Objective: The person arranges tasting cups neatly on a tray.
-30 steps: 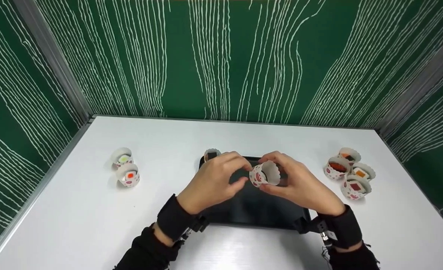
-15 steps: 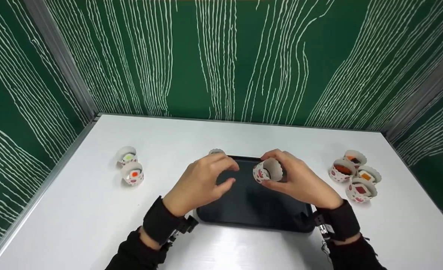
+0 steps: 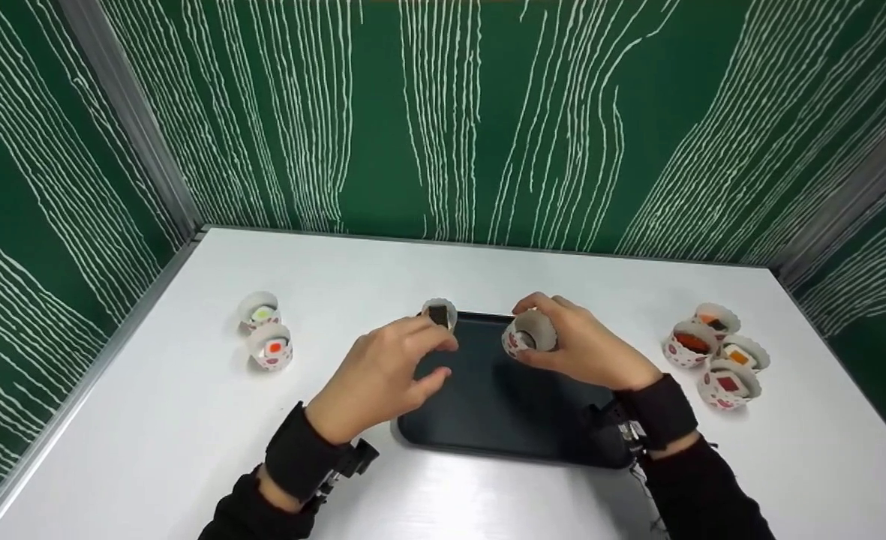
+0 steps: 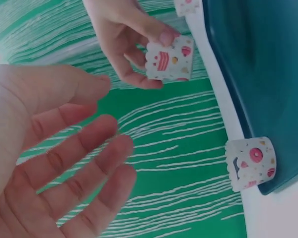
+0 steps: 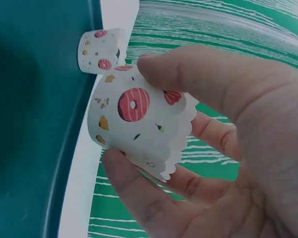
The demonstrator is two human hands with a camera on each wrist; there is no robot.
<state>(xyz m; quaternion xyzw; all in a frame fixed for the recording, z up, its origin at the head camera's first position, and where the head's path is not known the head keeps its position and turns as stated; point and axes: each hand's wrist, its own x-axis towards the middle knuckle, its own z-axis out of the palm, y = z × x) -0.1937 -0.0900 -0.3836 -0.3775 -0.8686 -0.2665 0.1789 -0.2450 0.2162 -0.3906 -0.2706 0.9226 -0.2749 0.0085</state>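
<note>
My right hand (image 3: 593, 349) holds a white paper baking cup (image 5: 134, 106) with a printed doughnut pattern, thumb on one side and fingers on the other. The cup hangs tilted over the far right part of a black tray (image 3: 488, 420), its mouth partly toward the head camera; something small and dark shows inside. My left hand (image 3: 371, 371) hovers over the tray's left edge, fingers loosely bent and apart, holding nothing. Just beyond its fingers, at the tray's far left corner, stands another baking cup (image 4: 251, 163) with a dark-topped piece in it.
On the white table's left side stand two baking cups (image 3: 270, 349) with sushi-like pieces. Several more cups (image 3: 729, 386) cluster right of the tray, with red, orange and white pieces. Green panels (image 3: 382, 120) with white lines border the table's back and sides.
My left hand has drawn away from the held cup, moving left and nearer to me, its fingers spreading. The right hand keeps its hold, with the cup a little higher in the head view.
</note>
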